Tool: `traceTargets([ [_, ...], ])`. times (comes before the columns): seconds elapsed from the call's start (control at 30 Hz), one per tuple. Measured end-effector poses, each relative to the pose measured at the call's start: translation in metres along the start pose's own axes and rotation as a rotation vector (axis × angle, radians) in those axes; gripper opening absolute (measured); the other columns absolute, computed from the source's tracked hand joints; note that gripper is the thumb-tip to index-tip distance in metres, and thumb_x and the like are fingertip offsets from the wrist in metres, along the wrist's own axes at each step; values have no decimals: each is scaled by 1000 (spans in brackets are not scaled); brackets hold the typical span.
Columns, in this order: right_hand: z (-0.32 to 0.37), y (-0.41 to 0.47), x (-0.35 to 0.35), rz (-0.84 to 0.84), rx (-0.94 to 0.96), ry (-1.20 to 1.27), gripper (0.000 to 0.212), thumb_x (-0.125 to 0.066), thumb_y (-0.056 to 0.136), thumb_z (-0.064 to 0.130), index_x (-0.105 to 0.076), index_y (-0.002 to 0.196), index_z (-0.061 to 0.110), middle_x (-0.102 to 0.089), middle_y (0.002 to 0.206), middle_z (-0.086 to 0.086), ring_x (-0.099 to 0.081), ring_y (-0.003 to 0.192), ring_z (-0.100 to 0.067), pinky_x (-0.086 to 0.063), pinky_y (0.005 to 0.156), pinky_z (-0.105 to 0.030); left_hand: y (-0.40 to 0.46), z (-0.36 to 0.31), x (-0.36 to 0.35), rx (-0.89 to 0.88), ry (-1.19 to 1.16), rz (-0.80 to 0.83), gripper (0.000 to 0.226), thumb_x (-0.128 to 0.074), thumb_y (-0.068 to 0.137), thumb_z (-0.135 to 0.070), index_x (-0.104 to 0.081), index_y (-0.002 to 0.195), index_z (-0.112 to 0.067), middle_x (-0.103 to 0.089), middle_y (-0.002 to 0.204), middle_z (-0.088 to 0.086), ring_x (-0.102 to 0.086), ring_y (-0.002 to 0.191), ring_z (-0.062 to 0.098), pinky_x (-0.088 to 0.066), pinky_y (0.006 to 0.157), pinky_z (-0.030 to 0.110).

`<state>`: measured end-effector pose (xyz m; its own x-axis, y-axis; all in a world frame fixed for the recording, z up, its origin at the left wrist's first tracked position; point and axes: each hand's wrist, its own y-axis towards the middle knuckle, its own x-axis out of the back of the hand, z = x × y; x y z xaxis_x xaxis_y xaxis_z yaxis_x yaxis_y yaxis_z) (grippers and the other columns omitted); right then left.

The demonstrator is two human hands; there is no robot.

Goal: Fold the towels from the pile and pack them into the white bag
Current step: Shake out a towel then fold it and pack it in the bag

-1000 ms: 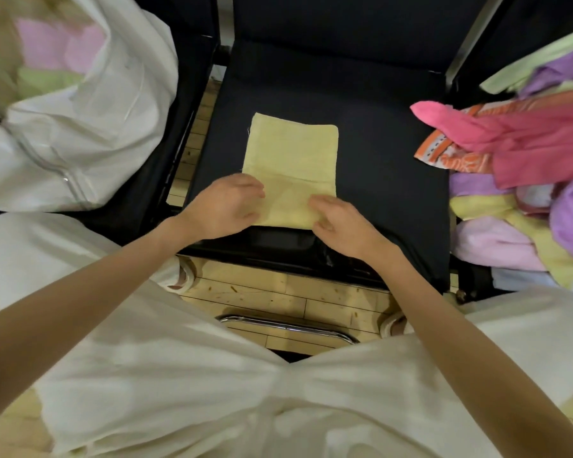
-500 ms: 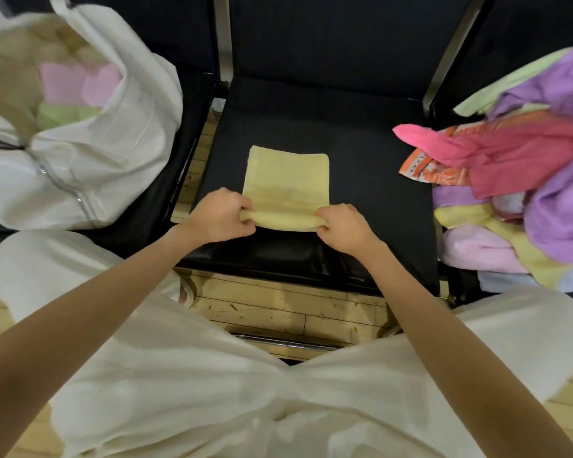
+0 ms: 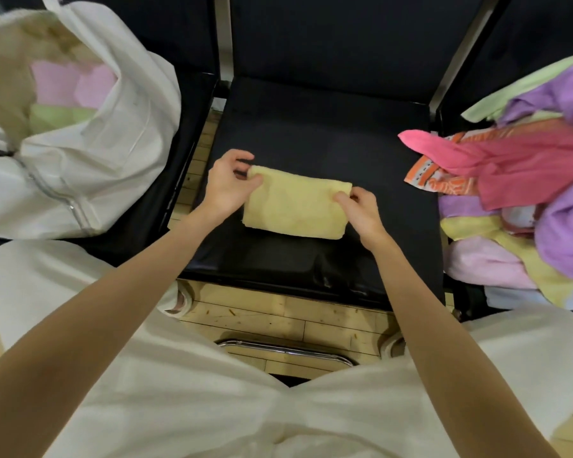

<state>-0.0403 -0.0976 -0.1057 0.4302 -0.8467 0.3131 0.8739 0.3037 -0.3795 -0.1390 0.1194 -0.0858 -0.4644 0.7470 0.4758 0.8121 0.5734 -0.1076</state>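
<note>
A pale yellow towel (image 3: 295, 203), folded into a small rectangle, lies on the black seat (image 3: 328, 127) in the middle. My left hand (image 3: 227, 185) pinches its far left corner. At the far right corner, my right hand (image 3: 361, 209) pinches the fold. The white bag (image 3: 90, 153) stands open on the seat to the left, with pink and green folded towels inside. The pile of unfolded towels (image 3: 526, 180), pink, purple, yellow and orange-patterned, covers the seat on the right.
Metal chair frames (image 3: 457, 54) rise between the seats. A wooden floor (image 3: 272, 319) and a chrome bar (image 3: 285, 348) show below the middle seat. My white-clad lap fills the bottom of the view.
Both hands lifted the towel's near edge and carried it away from me over the far half, so the towel is now half as deep. The hands now sit at the far corners.
</note>
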Motion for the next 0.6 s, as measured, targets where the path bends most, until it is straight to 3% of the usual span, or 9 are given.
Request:
traceTargets([
  [0.07,-5,13,-9,-77,-30,8,22,-57,91,21,-59,107,6,-60,94,0,-56,89,-13,-45,68,-21,12,2,-11,53,5,-54,42,-69,85,-15,-54,124,-13,-63,101,-1,-60,91,10,-47,81,19],
  [0.2,-12,34,-24,-187,-73,-45,34,-57,94,26,-56,120,4,-56,102,0,-53,95,-12,-46,86,-27,27,11,-27,110,74,-85,43,-66,89,-19,-53,129,-11,-64,114,3,-60,101,11,-44,84,18],
  [0.33,-20,40,-30,-236,-27,-191,27,-55,95,26,-59,110,4,-56,91,-1,-53,84,-12,-38,71,-20,28,24,-36,149,121,-99,54,-67,88,-26,-47,136,-9,-62,124,7,-60,110,19,-46,94,29],
  [0.4,-26,40,-32,-249,2,-281,24,-57,92,27,-58,101,5,-58,94,-8,-55,86,-19,-40,71,-24,23,30,-39,134,175,-109,58,-69,85,-28,-48,135,-9,-60,124,8,-59,110,20,-47,92,31],
  [0.5,-32,37,-37,-252,5,-479,39,-60,89,33,-56,109,-1,-55,113,-17,-51,108,-29,-43,90,-36,13,32,-41,152,306,-66,63,-72,82,-30,-46,134,-7,-59,124,10,-57,113,24,-47,90,35],
  [0.6,-26,30,-40,-203,-7,-636,44,-58,91,34,-53,112,-4,-50,121,-20,-46,116,-34,-37,98,-39,7,26,-43,205,463,22,56,-71,82,-28,-46,124,-2,-59,118,15,-58,109,29,-46,82,35],
])
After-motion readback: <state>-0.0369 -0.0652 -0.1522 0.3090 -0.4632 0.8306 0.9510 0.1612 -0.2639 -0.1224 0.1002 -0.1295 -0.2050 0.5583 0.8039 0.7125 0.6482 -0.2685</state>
